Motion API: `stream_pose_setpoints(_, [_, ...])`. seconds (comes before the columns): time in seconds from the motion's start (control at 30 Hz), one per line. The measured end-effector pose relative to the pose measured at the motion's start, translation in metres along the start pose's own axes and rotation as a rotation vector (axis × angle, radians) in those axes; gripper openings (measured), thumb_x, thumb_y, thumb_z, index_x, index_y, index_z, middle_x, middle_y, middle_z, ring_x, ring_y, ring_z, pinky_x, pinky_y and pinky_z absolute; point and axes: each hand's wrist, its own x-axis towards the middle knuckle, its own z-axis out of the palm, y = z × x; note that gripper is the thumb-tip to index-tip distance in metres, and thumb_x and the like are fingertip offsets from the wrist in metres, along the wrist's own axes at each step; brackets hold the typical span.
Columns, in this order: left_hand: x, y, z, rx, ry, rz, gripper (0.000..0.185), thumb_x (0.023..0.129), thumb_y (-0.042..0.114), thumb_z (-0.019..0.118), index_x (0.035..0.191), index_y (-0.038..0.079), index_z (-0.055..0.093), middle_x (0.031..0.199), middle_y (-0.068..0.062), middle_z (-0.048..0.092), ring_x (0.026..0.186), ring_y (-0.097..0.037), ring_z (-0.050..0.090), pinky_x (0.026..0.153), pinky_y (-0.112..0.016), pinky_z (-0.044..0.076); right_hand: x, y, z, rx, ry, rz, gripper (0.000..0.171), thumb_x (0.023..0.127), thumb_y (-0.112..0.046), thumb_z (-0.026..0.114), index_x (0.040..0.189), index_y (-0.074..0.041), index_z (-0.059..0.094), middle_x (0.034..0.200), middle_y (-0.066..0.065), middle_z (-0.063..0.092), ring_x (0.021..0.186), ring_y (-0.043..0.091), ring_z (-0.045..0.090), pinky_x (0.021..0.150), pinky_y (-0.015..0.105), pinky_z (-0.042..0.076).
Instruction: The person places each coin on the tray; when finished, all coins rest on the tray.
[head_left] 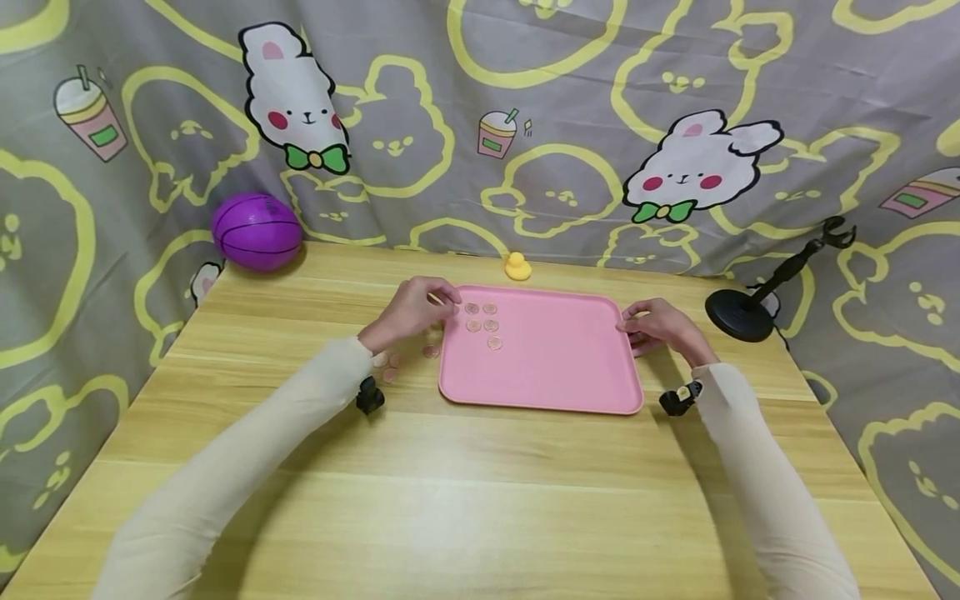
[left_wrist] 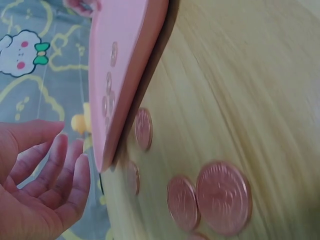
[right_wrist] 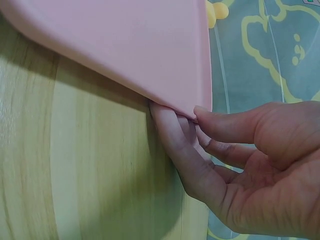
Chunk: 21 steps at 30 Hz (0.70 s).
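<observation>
Five coins lie on the pink tray's near-left corner, more coppers on the desk beside it. My right hand pinches the tray's right rim; I should hold it steady. My left hand hovers relaxed, holding nothing, and should pick one coin at a time.

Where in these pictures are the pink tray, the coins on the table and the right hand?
pink tray (head_left: 555, 367): head view, bare part of its floor.
coins on the table (left_wrist: 223, 197): left wrist view, face of the largest coin.
right hand (right_wrist: 250, 165): right wrist view, middle of the hand, pinching the tray's edge.
</observation>
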Motion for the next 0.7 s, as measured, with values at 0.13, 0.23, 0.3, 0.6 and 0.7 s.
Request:
stream_pose_setpoints(0.13, [-0.001, -0.003, -0.006, 0.018, 0.005, -0.003, 0.016, 0.096, 0.003, 0.069, 0.11, -0.005, 0.074, 0.106, -0.018, 0.074, 0.097, -0.033, 0.069, 0.082, -0.032, 0.056, 0.001, 0.001, 0.0, 0.01, -0.008, 0.004, 0.041, 0.106, -0.01, 0.06, 0.136, 0.014, 0.044, 0.086, 0.001, 0.071, 0.074, 0.011, 0.069, 0.071, 0.034, 0.065])
stream_pose_setpoints(0.23, [-0.002, -0.005, -0.01, 0.032, 0.006, -0.004, 0.016, 0.097, 0.002, 0.068, 0.11, -0.004, 0.074, 0.106, -0.018, 0.074, 0.1, -0.033, 0.069, 0.089, -0.04, 0.058, 0.0, 0.002, 0.0, 0.012, -0.007, 0.006, 0.04, 0.106, -0.009, 0.06, 0.135, 0.013, 0.045, 0.085, 0.001, 0.071, 0.074, 0.011, 0.069, 0.071, 0.034, 0.065])
stream_pose_setpoints(0.3, [-0.003, -0.007, -0.014, 0.038, 0.007, -0.008, 0.015, 0.096, 0.002, 0.068, 0.11, -0.003, 0.074, 0.106, -0.018, 0.073, 0.1, -0.033, 0.069, 0.092, -0.043, 0.058, 0.0, 0.002, 0.001, 0.01, -0.006, 0.006, 0.038, 0.107, -0.009, 0.06, 0.134, 0.013, 0.045, 0.085, 0.001, 0.07, 0.074, 0.011, 0.069, 0.071, 0.033, 0.065])
stream_pose_setpoints(0.6, [-0.008, -0.021, -0.027, 0.042, -0.007, -0.042, 0.019, 0.097, 0.002, 0.071, 0.114, -0.006, 0.071, 0.107, -0.02, 0.072, 0.099, -0.034, 0.069, 0.089, -0.041, 0.058, -0.001, 0.001, 0.001, 0.021, -0.011, 0.012, 0.036, 0.107, -0.008, 0.057, 0.133, 0.013, 0.044, 0.083, 0.0, 0.072, 0.073, 0.011, 0.069, 0.071, 0.033, 0.065])
stream_pose_setpoints(0.7, [-0.012, -0.025, -0.029, 0.049, -0.02, -0.058, 0.02, 0.097, 0.003, 0.072, 0.115, -0.006, 0.071, 0.108, -0.02, 0.072, 0.1, -0.034, 0.069, 0.089, -0.04, 0.058, 0.001, 0.001, 0.0, 0.02, -0.01, 0.016, 0.036, 0.107, -0.009, 0.058, 0.133, 0.012, 0.045, 0.084, 0.0, 0.071, 0.074, 0.011, 0.068, 0.071, 0.033, 0.065])
